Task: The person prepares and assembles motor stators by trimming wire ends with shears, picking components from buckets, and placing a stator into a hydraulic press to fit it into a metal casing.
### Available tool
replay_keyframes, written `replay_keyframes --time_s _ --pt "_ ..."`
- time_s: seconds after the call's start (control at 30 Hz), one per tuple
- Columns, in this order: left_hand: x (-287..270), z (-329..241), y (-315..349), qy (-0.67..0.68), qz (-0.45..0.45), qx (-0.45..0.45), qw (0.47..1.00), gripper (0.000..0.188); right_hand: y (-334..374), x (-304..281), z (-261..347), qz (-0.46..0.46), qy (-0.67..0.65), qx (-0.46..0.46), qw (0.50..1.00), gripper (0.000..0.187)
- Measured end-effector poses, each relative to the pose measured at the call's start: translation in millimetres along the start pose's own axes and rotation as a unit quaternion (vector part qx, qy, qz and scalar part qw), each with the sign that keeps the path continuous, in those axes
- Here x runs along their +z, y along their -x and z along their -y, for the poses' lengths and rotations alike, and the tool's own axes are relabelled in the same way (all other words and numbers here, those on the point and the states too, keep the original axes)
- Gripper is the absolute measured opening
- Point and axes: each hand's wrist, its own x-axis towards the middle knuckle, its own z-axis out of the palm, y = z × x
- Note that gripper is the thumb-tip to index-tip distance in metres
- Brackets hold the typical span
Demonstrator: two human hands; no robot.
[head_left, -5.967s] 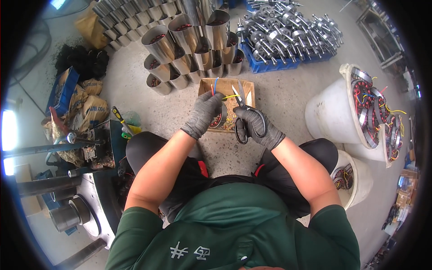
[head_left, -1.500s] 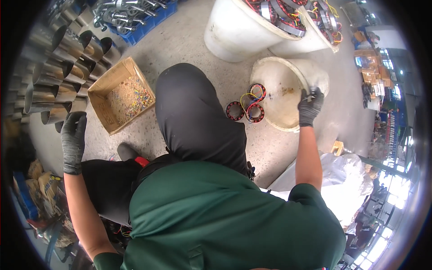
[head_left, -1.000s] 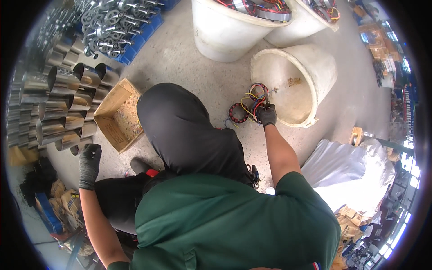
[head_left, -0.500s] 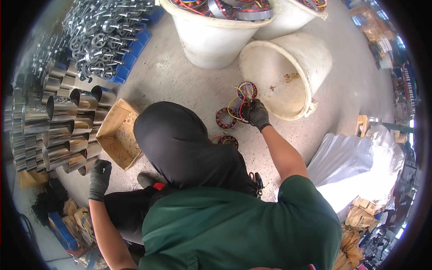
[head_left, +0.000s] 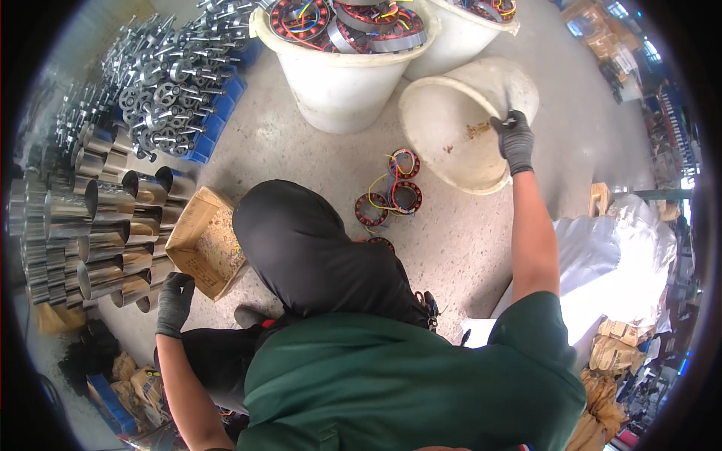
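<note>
My right hand [head_left: 515, 141], in a dark grey glove, is closed on the rim of a white plastic tub [head_left: 444, 143] lying on its side, its mouth turned toward me. Brown stains mark the tub's inside. On the floor left of it lie several ring-shaped motor stators [head_left: 406, 197] with red windings and loose coloured wires; my knee partly covers the nearest. My left hand [head_left: 174, 304], gloved too, hovers beside a cardboard box [head_left: 197, 259] with small scraps in it. Its fingers are curled, and whatever they may hold is hidden.
Two upright white tubs [head_left: 342, 86] full of stators stand at the far side. Stacked shiny metal cylinders [head_left: 109, 203] and a blue crate [head_left: 222, 113] of metal shafted parts line the left. White sheeting [head_left: 602, 263] and brown paper sacks [head_left: 613, 349] lie on the right.
My right hand has let go of a stator, leaving it with the others on the floor, and moved right onto the tub's rim. My left hand has hardly moved.
</note>
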Motion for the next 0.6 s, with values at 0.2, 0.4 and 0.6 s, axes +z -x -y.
replay_keyframes --time_s 0.2,0.4,0.6 --pt "-1.2 -2.0 1.2 -0.029 -0.004 0.023 0.999 0.007 -55.8 -63.8 -83.9 -0.226 -0.099 0.043 0.968 0.049" --pt "-5.4 -4.9 6.9 -0.028 0.006 0.01 1.0 0.01 -47.2 -136.4 -159.5 -0.354 -0.539 0.192 0.74 0.018" --pt "7.8 13.1 -8.0 -0.043 0.014 0.037 0.998 0.013 -70.8 -183.1 -302.8 -0.181 -0.575 0.263 0.753 0.033"
